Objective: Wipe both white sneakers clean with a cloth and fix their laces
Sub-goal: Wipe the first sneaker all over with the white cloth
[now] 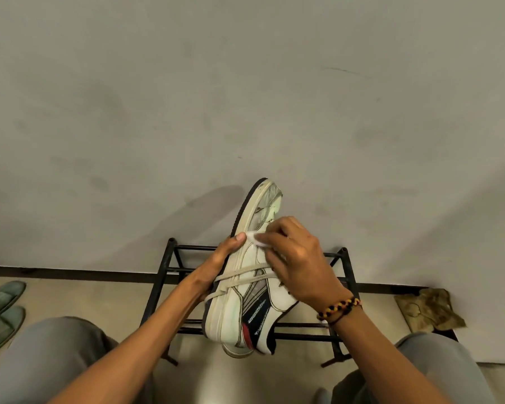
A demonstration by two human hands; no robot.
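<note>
Wiping is the step I judge to be in hand, so I'll go left to right through what it calls for. My left hand [216, 266] cradles the white sneaker [245, 281] from the sole side, fingers curled under it and the thumb laid along the upper's edge, holding it raised and tilted, toe pointing away from me, above the black metal shoe rack [169, 258]. That grip should stay firm, because the rubbing pushes the shoe back toward that palm. My right hand [301, 260], a beaded bracelet [338, 307] on its wrist, pinches a small white cloth [255, 239] and presses it against the side of the upper near the forefoot, just beside the left thumb. Short strokes along the stitched panels look wisest, working toward the scuffed, greyed toe, which seems the dirtiest part. The laces [245, 277] are wound loosely across the shoe's side and round the sole rather than threaded neatly, so I'd keep the cloth off them for now; they need fixing afterwards. What may be part of the second sneaker [236, 349] peeks out beneath the heel, though I cannot be sure. Below, pale floor tiles run to a dark skirting and a stained grey wall [245, 97]; green slippers [0, 304] lie far left, a crumpled brownish rag [429, 310] far right.
</note>
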